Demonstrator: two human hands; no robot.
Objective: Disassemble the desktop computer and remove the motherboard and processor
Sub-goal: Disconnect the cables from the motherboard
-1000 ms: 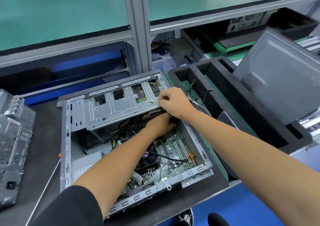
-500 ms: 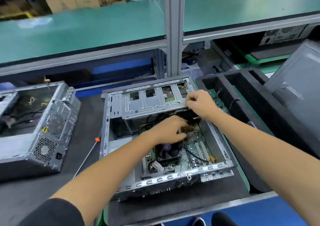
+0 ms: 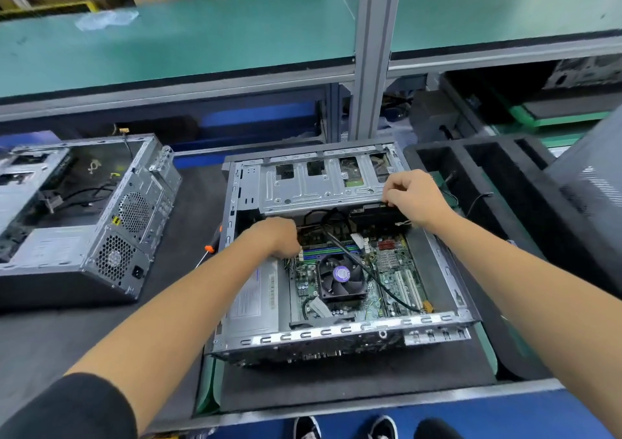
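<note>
An open desktop case lies on its side in front of me. Inside it sits the green motherboard with a black processor fan on it. A metal drive cage spans the far half of the case. My left hand reaches down by the memory slots at the board's left edge, fingers curled and partly hidden. My right hand grips the right front edge of the drive cage, above a black drive.
A second opened case lies to the left. An orange-handled screwdriver rests between the two cases. A black foam tray and a leaning grey side panel stand to the right. A shelf post rises behind.
My left hand has moved left, from the middle of the board to its left edge by the memory slots. My right hand stays on the drive cage edge. The view has shifted left.
</note>
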